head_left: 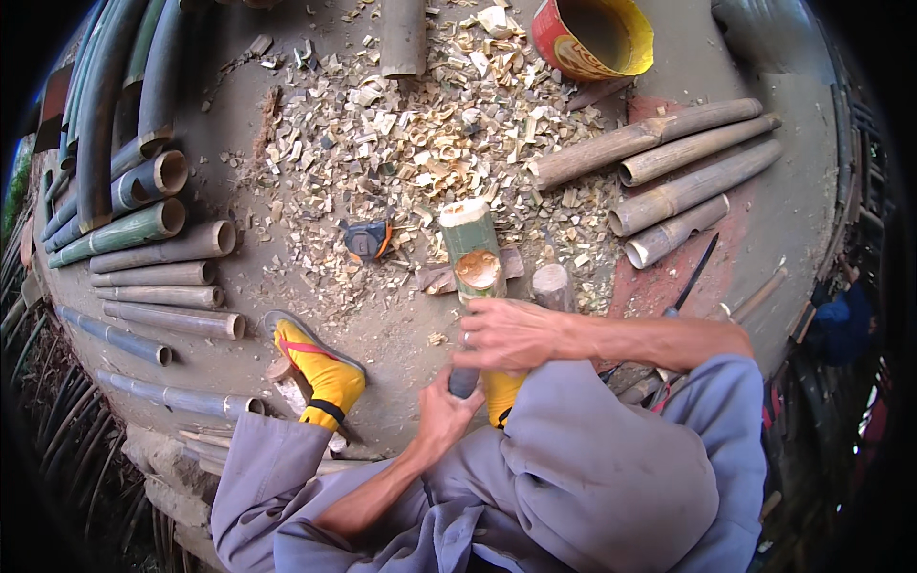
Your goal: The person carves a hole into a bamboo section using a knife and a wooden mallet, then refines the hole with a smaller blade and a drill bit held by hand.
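Observation:
A green bamboo piece [466, 235] points away from me at the centre, its far end cut pale and a scooped notch open on its upper side. My right hand [508, 334] lies curled over its near end, a ring on one finger. Just below, my left hand [443, 413] is closed around a dark grey rounded piece [464, 382]; whether this belongs to the bamboo is hidden by my hands. Under the bamboo is a short wood block [437, 279]. A wooden stump [553, 286] stands right beside it.
Wood chips [411, 143] cover the ground ahead, with a tape measure [368, 240] among them. Bamboo poles [162, 250] lie at left, and cut bamboo lengths [702, 180] at right. A red-yellow bucket [573, 48] stands far off. A long blade [695, 275] lies right of my arm.

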